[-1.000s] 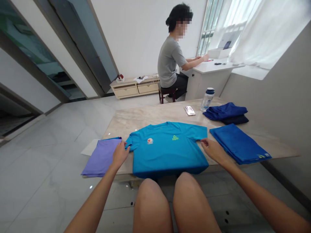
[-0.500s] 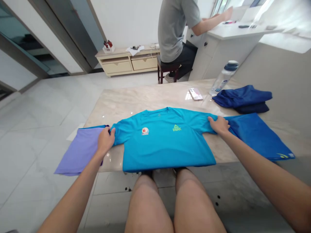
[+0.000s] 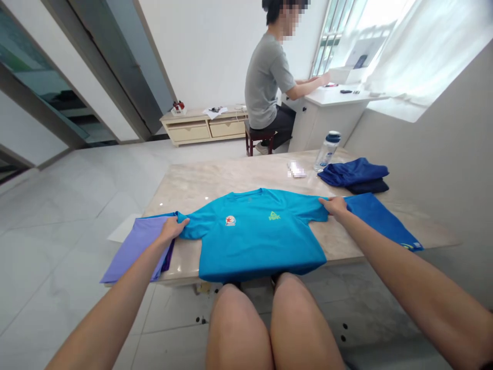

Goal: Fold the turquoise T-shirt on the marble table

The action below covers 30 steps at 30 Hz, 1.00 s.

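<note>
A turquoise T-shirt (image 3: 258,236) lies front up on the marble-look table, its lower part at the near edge above my knees. A round red-and-white badge and a green logo mark its chest. My left hand (image 3: 174,227) pinches the sleeve on the left, thumb on top. The opposite sleeve is gripped by my right hand (image 3: 334,205) at its end. Beneath my left wrist lies folded lilac clothing (image 3: 134,246), with dark purple fabric showing under it. Folded blue clothing (image 3: 379,221) lies beside my right hand and partly behind my forearm.
Dark blue clothes (image 3: 354,174) are heaped at the table's (image 3: 215,177) far right, beside a clear water bottle (image 3: 326,151). A small flat pale object (image 3: 296,169) lies nearby. Beyond, a person in a grey shirt (image 3: 265,82) sits on a stool at a white desk (image 3: 335,96). A low cabinet (image 3: 192,134) stands behind.
The view has tilted up, showing more of the seated person and the window. Both hands remain on the shirt's sleeves, and the shirt lies much as before.
</note>
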Available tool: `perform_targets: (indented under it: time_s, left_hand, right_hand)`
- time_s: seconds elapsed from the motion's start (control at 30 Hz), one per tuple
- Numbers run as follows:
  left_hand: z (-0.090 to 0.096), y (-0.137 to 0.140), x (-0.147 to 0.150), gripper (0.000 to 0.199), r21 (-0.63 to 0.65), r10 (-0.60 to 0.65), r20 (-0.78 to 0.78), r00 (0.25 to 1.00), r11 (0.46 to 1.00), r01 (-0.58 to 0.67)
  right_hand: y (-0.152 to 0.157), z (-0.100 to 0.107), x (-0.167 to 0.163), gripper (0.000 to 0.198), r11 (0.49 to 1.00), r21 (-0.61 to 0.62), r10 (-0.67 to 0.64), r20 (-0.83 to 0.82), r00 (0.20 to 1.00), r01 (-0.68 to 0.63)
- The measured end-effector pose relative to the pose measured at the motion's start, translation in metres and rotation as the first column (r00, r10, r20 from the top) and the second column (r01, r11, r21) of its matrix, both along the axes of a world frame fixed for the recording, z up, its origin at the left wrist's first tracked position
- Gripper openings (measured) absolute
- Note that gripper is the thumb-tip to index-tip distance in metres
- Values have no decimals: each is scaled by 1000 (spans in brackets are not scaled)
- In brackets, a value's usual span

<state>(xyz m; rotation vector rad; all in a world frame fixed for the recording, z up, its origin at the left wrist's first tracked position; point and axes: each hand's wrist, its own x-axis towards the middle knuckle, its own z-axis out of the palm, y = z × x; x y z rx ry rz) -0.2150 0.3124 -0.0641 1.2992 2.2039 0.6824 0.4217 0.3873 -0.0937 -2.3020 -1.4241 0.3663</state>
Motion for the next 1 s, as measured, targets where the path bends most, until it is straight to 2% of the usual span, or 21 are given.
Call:
perform_targets:
  time_s: [0.07,0.13,0.2,0.23,0.3,0.37,0.4,0.47,0.53,0.63,0.7,0.77,0.87,0.93,1.0]
  left_hand:
    - [3,8,-2,33,18,-20,-179,984,1000,24]
    - [11,16,3,29,29,-45,-325,944,998,58]
    - [22,24,15,26,43,-70,-351,934,995,91]
    - [28,27,23,27,47,-97,-311,945,992,118]
    - [39,31,44,37,49,-179,-117,977,981,186]
    - [45,31,65,51,66,-243,97,965,969,237]
    - [44,28,75,55,91,-259,144,955,965,248]
    - [34,21,92,52,157,-301,77,950,945,287]
    - [14,12,105,48,213,-402,-105,909,884,416]
    - [-24,-1,126,56,182,-580,-310,754,742,645]
    - [-47,-7,139,63,120,-628,-377,680,695,709]
    - [-64,-12,151,64,61,-637,-429,641,687,724]
    - [-77,-20,161,64,13,-621,-511,594,685,728]
    - [-79,-28,163,63,-3,-610,-545,574,687,727]
    - [-75,-36,160,62,-19,-622,-551,557,676,736]
  right_hand:
    - [0,13,-4,35,998,-55,13,115,993,-7]
    - [1,30,-15,38,993,-74,107,235,966,-92]
    - [3,47,-32,37,977,-63,211,277,937,-201]
    - [4,56,-43,35,964,-55,264,244,933,-258]
    - [5,68,-65,34,919,-24,394,39,918,-393]
    - [4,72,-85,39,866,54,495,-228,838,-497]
    - [2,71,-92,41,848,96,523,-310,794,-522]
    - [-4,62,-102,38,827,149,560,-311,768,-542]
    - [-12,43,-108,34,779,161,627,-153,764,-606]
    - [-30,6,-116,42,620,127,770,93,632,-774]
    - [-42,-21,-123,52,539,91,822,160,547,-837]
    - [-54,-42,-130,60,526,60,830,183,527,-848]
    - [-69,-61,-136,63,553,35,809,218,546,-833]
    - [-77,-63,-138,63,560,24,802,234,549,-828]
    - [-84,-56,-136,62,549,9,812,231,536,-836]
